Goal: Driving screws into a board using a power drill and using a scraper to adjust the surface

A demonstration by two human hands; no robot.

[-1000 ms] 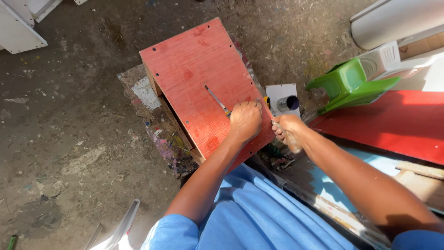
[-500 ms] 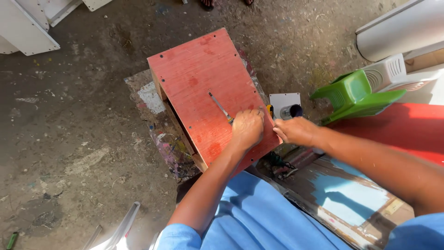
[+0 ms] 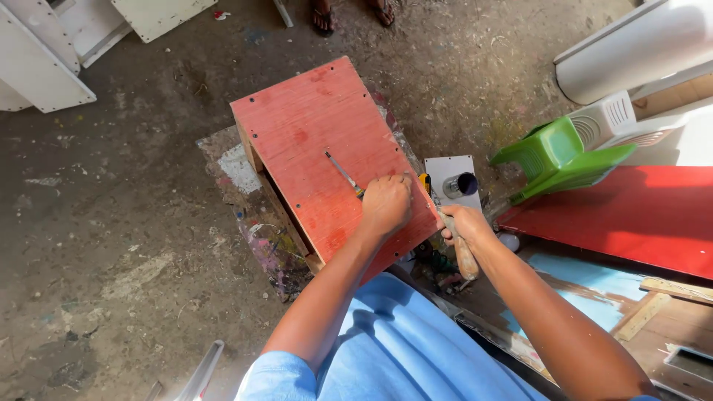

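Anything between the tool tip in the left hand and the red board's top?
Nothing visible. The left hand holds the thin tool flat across the red board; its tip lies on bare board. The right hand grips a wooden handle beside the board's edge.

A red wooden box sits on a paint-stained board on the dirt floor; the left hand is fisted around a screwdriver whose thin shaft lies flat on the box top; the right hand grips a wooden handle just off the box's right edge. Beside it lies a white plate with a dark tube; a green plastic stool stands tipped near a red panel; 2 sandalled feet show at the top edge.
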